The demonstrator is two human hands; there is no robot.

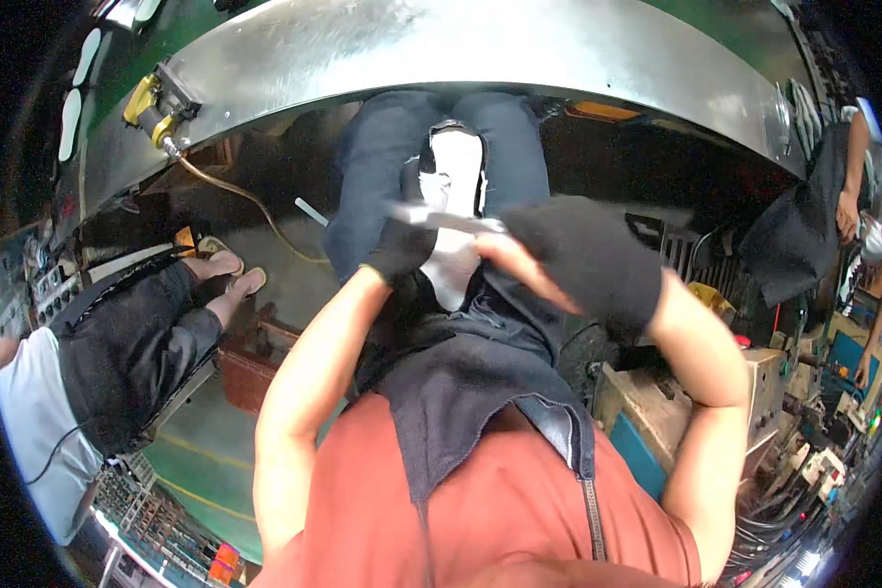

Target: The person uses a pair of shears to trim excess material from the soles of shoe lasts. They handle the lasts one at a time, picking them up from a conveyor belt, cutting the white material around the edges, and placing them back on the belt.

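Observation:
A shoe upper [456, 162] with a white bottom and dark edges lies sole side up between my thighs, its toe away from me. My left hand [402, 252], in a black fingerless glove, is pressed against its left side; most of those fingers are hidden. Over the shoe's middle, my right hand [578, 255], gloved the same way, is closed round a silvery metal hand tool [446, 218]. Motion blurs the tool, so its exact kind does not show. Its tip points left, above my left hand.
A long metal bench [461, 44] runs across in front of me. A yellow-black air tool [152, 113] with a hose rests at its left end. White insoles [70, 124] lie beyond. Another person [118, 353] sits left, near a red-brown crate [250, 372]. A machine box [657, 402] stands right.

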